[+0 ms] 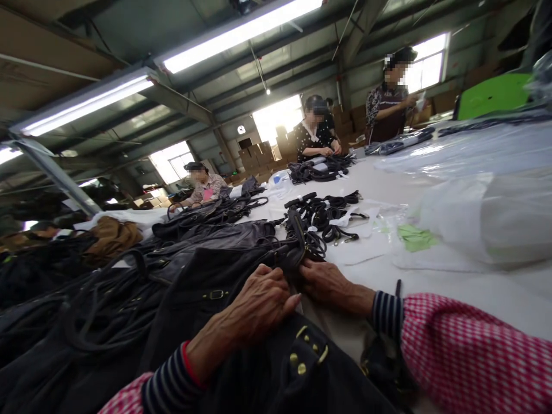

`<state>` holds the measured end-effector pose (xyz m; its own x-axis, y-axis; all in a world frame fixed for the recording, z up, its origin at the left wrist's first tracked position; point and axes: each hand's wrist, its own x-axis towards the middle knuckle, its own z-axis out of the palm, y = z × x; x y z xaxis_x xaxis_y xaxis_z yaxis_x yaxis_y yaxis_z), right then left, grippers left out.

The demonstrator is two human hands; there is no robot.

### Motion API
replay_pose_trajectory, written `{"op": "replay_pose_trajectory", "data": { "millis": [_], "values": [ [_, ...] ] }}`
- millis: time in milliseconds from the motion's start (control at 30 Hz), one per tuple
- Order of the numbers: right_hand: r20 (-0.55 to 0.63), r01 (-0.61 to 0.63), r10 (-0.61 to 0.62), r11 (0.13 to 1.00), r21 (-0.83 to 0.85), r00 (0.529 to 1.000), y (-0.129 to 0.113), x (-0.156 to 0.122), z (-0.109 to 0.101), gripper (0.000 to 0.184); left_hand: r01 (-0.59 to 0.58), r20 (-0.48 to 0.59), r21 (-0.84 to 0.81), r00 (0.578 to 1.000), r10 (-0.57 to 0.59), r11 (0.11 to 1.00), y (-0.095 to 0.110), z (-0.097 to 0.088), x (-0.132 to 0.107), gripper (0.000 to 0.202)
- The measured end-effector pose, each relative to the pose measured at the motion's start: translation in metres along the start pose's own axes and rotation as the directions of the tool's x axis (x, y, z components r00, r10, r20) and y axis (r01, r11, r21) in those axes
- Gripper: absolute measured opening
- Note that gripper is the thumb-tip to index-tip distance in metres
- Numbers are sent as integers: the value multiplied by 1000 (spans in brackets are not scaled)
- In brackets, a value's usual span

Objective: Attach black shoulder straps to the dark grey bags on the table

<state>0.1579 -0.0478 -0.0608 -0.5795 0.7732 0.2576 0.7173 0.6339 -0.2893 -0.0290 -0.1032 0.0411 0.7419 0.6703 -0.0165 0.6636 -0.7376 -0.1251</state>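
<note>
We are gripping one black bag (207, 287) with both hands
Our fingers are curling shut: the left hand (259, 305) is pressing knuckles-up on the bag's top edge, the right hand (330, 284) is closing on its strap (297, 241), both wrists angling inward. The bag is lying on the white table (474, 293) right before us; beyond it one heap of loose straps (328, 215) is lying, and three co-workers (317, 135) are working

Layout of the work table (474, 299). The left hand (259, 305) and right hand (330, 284) are set side by side on a bag (202, 270) at the near edge. A heap of bags (86, 310) is spread to the left. A pile of straps (328, 215) lies behind the hands. Plastic wrapping (487, 215) is placed to the right, and three people (314, 135) are stationed along the far side.
</note>
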Motion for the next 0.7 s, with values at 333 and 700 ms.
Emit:
{"op": "replay_pose_trajectory", "data": {
  "millis": [333,700],
  "values": [
    [-8,-58,57,988,-140,998,-3,6,24,16,37,-140,-13,989,-38,999,-17,47,13,15],
    [-9,-66,66,993,-94,998,-3,7,25,10,5,-132,-96,991,-17,995,-30,55,11,7]
  ]
}}
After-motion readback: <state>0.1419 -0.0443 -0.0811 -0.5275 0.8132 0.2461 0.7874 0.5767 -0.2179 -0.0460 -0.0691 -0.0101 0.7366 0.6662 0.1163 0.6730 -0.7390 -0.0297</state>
